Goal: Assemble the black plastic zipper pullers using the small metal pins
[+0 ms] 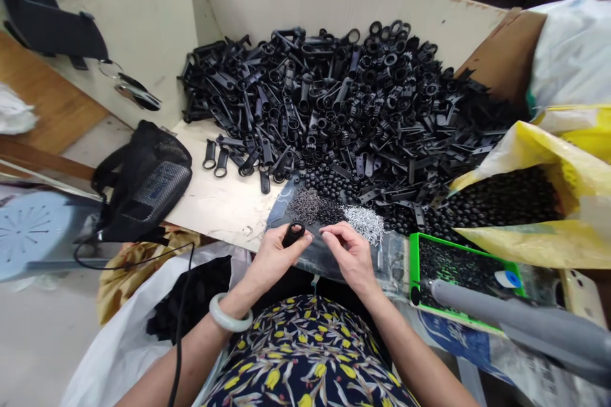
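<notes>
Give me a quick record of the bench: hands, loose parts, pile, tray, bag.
Left hand: holds a black part
Right hand: apart from the left; too small to tell whether it pinches anything
Loose parts: silver pins, black beads
Pile: black rings and long pieces, beyond the hands
Green tray: small black bits inside; grey tool overlaps it in view
Yellow bag: open, beads inside
</notes>
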`<state>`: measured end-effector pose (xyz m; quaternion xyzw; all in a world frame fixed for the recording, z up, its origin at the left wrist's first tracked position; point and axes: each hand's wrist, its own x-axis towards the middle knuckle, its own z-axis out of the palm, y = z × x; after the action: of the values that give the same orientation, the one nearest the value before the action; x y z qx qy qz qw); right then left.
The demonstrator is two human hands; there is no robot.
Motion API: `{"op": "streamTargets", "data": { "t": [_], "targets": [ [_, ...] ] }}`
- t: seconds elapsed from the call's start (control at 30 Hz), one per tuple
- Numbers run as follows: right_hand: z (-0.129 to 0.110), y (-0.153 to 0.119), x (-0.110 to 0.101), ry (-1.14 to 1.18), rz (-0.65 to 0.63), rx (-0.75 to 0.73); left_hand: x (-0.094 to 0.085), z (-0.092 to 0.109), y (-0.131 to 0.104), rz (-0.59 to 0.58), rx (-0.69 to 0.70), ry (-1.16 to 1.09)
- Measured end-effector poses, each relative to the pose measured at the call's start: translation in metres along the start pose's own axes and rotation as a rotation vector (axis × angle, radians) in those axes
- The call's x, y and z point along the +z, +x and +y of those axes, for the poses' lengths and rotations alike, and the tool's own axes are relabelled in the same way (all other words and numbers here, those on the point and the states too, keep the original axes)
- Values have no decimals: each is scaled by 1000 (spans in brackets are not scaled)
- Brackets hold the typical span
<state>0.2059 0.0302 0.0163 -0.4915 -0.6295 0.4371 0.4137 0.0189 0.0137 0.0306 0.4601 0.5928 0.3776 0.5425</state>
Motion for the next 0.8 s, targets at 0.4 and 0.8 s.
{"op": "streamTargets", "data": {
  "t": [0.4, 0.8],
  "targets": [
    [-7, -5, 1, 11, -72, -71, 11, 0, -16, 9, -125, -252],
    [-8, -10, 0, 0, -67, -86, 18, 0, -21, -36, -226, -402]
  ]
}}
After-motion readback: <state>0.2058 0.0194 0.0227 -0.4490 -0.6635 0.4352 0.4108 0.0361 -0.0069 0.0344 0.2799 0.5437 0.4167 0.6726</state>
